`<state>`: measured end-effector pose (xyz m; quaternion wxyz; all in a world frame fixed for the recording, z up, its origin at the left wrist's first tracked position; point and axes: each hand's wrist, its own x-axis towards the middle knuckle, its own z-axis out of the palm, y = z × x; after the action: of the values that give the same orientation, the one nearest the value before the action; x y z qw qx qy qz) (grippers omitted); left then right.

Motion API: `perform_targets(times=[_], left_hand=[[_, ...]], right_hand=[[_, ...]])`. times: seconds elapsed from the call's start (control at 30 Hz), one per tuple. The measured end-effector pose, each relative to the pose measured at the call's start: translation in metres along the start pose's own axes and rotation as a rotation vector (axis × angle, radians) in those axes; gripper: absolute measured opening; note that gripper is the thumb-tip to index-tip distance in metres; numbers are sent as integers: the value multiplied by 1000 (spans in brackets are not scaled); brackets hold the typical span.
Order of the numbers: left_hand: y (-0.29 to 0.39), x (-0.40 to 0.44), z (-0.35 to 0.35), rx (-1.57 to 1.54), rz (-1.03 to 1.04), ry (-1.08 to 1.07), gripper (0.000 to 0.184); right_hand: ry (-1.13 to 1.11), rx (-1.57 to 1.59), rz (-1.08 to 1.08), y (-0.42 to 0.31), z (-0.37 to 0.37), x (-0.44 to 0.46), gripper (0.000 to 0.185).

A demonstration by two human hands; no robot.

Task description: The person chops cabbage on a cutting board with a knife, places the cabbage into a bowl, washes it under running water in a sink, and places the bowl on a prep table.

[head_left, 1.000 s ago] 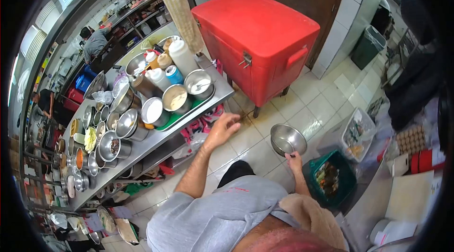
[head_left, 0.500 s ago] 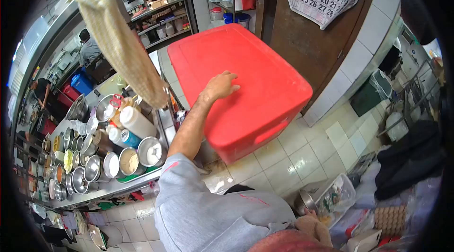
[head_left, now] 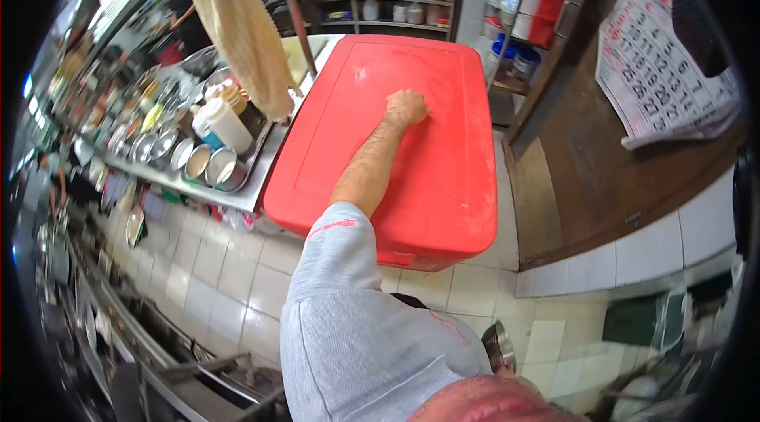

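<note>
My left hand (head_left: 407,107) is stretched forward over the lid of a large red plastic bin (head_left: 332,137), its fingers curled in and seemingly resting on the lid. Nothing shows in that hand. Low on the right, beside my grey shirt, a small metal bowl (head_left: 497,343) is held tilted by my right hand (head_left: 507,370). Only a little of the right hand shows, since my body covers the rest.
Left of the bin stands a steel counter (head_left: 249,199) with metal bowls and a squeeze bottle (head_left: 226,125). A cloth (head_left: 241,34) hangs above it. To the right are a brown door (head_left: 586,176) and a calendar (head_left: 661,54). Shelves (head_left: 388,6) stand behind.
My view has swung, so the bin now sits straighter ahead and the calendar farther right. My left hand has reached farther over the lid, and its fingers have curled in.
</note>
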<state>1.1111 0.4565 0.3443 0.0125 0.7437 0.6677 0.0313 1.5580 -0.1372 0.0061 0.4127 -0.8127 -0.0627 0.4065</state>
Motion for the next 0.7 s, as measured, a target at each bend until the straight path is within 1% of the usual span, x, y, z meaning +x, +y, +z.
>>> perform_targets(times=[0.03,0.07,0.1,0.17,0.23,0.27,0.33,0.4,0.43,0.47,0.5,0.53,0.57,0.6,0.63,0.67,0.7], left_hand=[[6,3,-1,-15,-13,27,45],[10,4,-5,-14,-42,29,45],[13,2,-7,-21,-70,42,43],[17,3,-7,-33,-120,53,42],[16,14,-8,-24,-84,55,43],[21,18,-12,-27,-96,54,43],[31,30,-23,43,-197,-30,47],[33,56,-11,91,-294,-71,50],[35,66,-11,60,-315,-158,47],[38,83,-15,25,-339,-238,46],[40,105,-20,22,-347,-225,46],[40,118,-19,47,-273,-315,44],[38,120,-11,66,-207,-416,43],[44,121,-16,61,-240,-424,43],[58,121,-29,49,-225,-406,43],[66,122,-36,42,-209,-391,42],[62,128,-24,45,-177,-400,42]], right_hand=[[-83,9,-91,-35,-4,32,23],[-151,14,-182,-107,2,23,22],[-160,-30,-253,-126,1,75,23],[-151,-112,-348,-225,17,98,26],[-203,-147,-475,-299,39,129,26],[-210,-156,-479,-324,50,149,26],[-268,-262,-562,-371,76,187,21],[-337,-262,-590,-408,99,199,19],[-399,-240,-600,-420,105,209,19],[-400,-236,-677,-417,111,238,20],[-435,-199,-584,-422,115,250,20],[-434,-218,-448,-443,119,235,21],[-464,-234,-411,-447,122,252,22],[-499,-248,-379,-452,126,271,22],[-531,-265,-382,-464,132,288,22],[-518,-361,-368,-473,139,305,23],[-502,-454,-359,-485,150,320,23]])
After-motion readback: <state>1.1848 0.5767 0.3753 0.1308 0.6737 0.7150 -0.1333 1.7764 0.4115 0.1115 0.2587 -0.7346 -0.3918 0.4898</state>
